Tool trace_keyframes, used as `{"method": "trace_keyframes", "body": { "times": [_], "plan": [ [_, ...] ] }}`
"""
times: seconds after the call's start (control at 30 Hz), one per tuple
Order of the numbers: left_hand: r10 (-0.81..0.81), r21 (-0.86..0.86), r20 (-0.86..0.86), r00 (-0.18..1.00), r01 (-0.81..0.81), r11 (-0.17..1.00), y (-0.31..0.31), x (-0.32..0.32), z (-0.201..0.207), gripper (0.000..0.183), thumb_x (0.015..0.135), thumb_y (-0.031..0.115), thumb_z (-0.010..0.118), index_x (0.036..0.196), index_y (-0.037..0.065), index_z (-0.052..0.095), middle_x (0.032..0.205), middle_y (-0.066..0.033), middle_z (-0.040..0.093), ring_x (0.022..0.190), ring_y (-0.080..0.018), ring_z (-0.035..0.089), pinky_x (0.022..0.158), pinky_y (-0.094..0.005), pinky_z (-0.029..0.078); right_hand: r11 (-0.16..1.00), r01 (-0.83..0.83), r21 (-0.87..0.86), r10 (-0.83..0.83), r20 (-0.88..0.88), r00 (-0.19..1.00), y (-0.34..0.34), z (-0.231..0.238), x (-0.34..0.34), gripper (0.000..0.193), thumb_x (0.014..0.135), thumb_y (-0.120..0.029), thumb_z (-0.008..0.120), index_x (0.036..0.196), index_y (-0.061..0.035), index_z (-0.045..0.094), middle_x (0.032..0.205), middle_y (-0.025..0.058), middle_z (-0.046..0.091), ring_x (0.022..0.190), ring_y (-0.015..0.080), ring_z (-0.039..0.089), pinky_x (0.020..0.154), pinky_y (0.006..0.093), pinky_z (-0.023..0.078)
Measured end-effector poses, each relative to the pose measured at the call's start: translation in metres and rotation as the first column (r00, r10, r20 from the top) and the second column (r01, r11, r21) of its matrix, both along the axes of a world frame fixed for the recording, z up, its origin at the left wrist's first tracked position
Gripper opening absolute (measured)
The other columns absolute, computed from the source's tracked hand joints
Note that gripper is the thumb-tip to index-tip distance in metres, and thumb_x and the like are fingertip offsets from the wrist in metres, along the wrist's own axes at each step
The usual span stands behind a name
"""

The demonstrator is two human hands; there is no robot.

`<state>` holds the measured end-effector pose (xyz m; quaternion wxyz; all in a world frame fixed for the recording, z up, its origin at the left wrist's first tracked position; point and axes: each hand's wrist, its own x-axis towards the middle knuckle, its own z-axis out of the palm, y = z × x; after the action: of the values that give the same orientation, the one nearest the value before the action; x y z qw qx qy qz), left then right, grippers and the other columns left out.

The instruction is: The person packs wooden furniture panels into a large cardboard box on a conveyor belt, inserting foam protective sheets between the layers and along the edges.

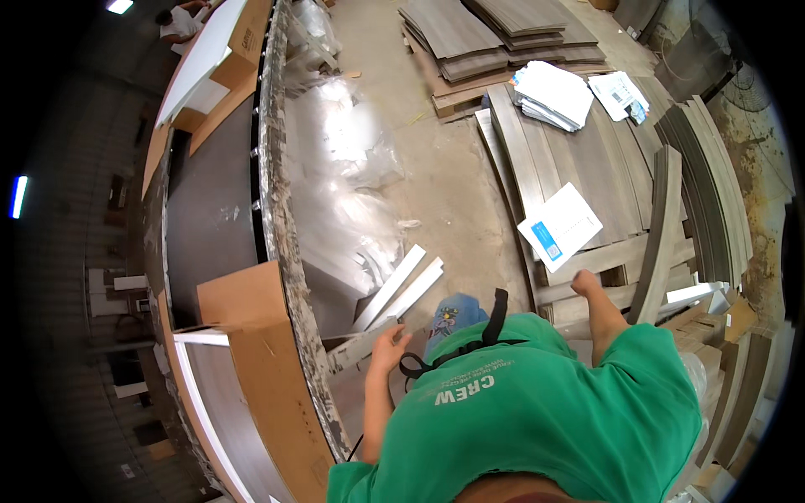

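My left hand (389, 346) is held low beside the conveyor, its fingers apart and nothing in them. Close by it lie two white strips (390, 289), leaning together near a grey board end. My right hand (584, 283) hangs over the stacked grey wood-look planks (608, 172) with its fingers curled in, and nothing shows in it. Just beyond that hand, a white booklet (560, 228) with a blue label rests on the planks, apart from the fingers. A single long plank (660, 226) lies across the stack to the right.
At left runs a conveyor (214, 201) with a worn edge, carrying an open cardboard carton (260, 360). Clear plastic wrap (348, 168) covers the floor beside it. Paper piles (552, 94) sit on the planks; more panels (461, 38) are stacked beyond. A person (180, 25) works far left.
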<state>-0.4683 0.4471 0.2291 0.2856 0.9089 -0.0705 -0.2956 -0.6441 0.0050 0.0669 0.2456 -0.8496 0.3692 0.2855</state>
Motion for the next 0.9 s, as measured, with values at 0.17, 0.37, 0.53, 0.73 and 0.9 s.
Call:
{"method": "trace_keyframes", "body": {
  "times": [0.17, 0.37, 0.53, 0.73, 0.9],
  "plan": [
    [-0.073, 0.056, -0.061, 0.995, 0.077, 0.995, 0.0, 0.057, -0.043, 0.033, 0.067, 0.025, 0.06, 0.092, 0.005, 0.055, 0.08, -0.0136, 0.057, 0.073, -0.0234, 0.055, 0.064, -0.0312, 0.042, 0.994, 0.033, 0.106, -0.022, -0.109, 0.994, 0.007, -0.037, 0.018, 0.022, 0.06, -0.022, 0.055, 0.067, -0.0017, 0.059, 0.074, 0.0175, 0.057, 0.073, 0.0277, 0.056, 0.067, 0.0334, 0.044],
    [-0.079, 0.126, -0.16, 0.984, 0.099, 0.987, -0.019, 0.136, -0.097, 0.037, 0.067, 0.032, 0.057, 0.092, 0.005, 0.056, 0.089, -0.0143, 0.056, 0.084, -0.0265, 0.053, 0.072, -0.0328, 0.041, 0.957, -0.037, 0.287, 0.055, -0.054, 0.997, 0.026, 0.004, 0.124, 0.019, 0.064, -0.02, 0.05, 0.073, -0.0073, 0.061, 0.077, 0.0159, 0.057, 0.074, 0.029, 0.055, 0.066, 0.0328, 0.043],
    [-0.027, 0.116, -0.198, 0.98, 0.051, 0.992, -0.058, 0.208, -0.099, 0.039, 0.067, 0.031, 0.057, 0.096, 0.005, 0.054, 0.091, -0.0153, 0.055, 0.086, -0.0275, 0.053, 0.074, -0.0335, 0.041, 0.965, -0.006, 0.263, -0.04, 0.168, 0.985, -0.022, 0.014, 0.228, 0.021, 0.067, -0.019, 0.056, 0.082, -0.005, 0.058, 0.08, 0.0128, 0.058, 0.077, 0.024, 0.056, 0.067, 0.0303, 0.043],
    [0.275, -0.08, -0.132, 0.952, -0.286, 0.955, -0.08, 0.223, -0.084, 0.036, 0.068, 0.028, 0.057, 0.093, 0.002, 0.054, 0.087, -0.014, 0.057, 0.08, -0.0237, 0.055, 0.07, -0.0294, 0.043, 0.862, 0.188, 0.471, -0.314, 0.205, 0.927, -0.061, 0.051, 0.333, 0.013, 0.071, -0.013, 0.055, 0.081, -0.0034, 0.055, 0.064, 0.0021, 0.054, 0.051, 0.0092, 0.049, 0.042, 0.0214, 0.038],
    [0.431, 0.002, -0.082, 0.899, -0.432, 0.902, -0.07, 0.182, -0.087, 0.036, 0.069, 0.031, 0.053, 0.092, 0.003, 0.055, 0.091, -0.0146, 0.055, 0.085, -0.0278, 0.052, 0.074, -0.0331, 0.041, 0.904, -0.231, 0.361, 0.318, -0.204, 0.926, -0.07, 0.042, 0.373, 0.011, 0.07, -0.011, 0.052, 0.077, -0.0042, 0.058, 0.06, 0.0061, 0.054, 0.05, 0.0155, 0.052, 0.046, 0.0278, 0.043]
  ]
}}
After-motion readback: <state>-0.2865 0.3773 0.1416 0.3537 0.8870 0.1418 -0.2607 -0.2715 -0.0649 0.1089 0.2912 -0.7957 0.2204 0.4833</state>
